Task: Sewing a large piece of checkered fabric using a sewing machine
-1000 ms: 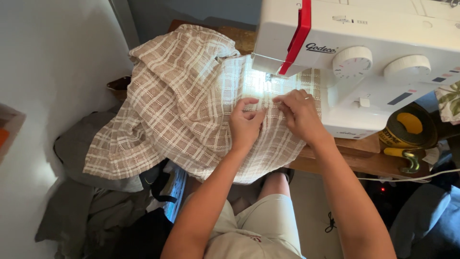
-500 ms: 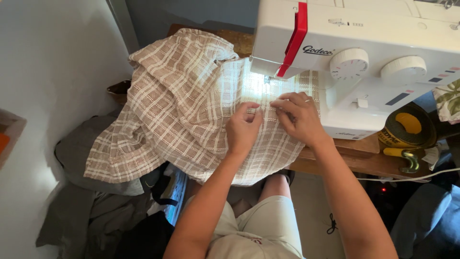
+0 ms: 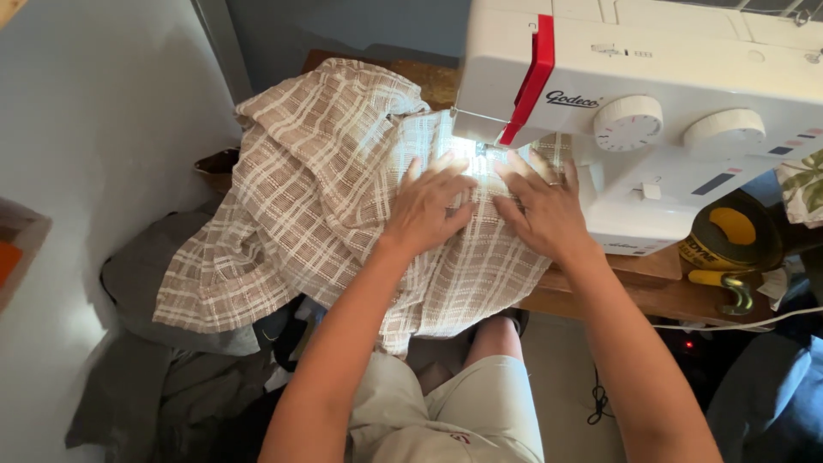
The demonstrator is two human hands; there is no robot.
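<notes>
A home sewing corner: a white sewing machine (image 3: 651, 111) on a wooden table (image 3: 634, 287), plaid fabric (image 3: 343, 197) under its lamp, grey garments (image 3: 163, 377) heaped on the floor.

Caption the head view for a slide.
Both hands, left and right, flat on brown plaid cloth beneath white sewing machine.

Yellow-and-black tape roll (image 3: 730, 231) at right on wooden tabletop (image 3: 651, 291); grey cloth heap (image 3: 163, 360) on floor at left; black cable (image 3: 597, 403) beside knees.

Brown-and-white plaid cloth (image 3: 343, 214) lies rumpled under the needle.
</notes>
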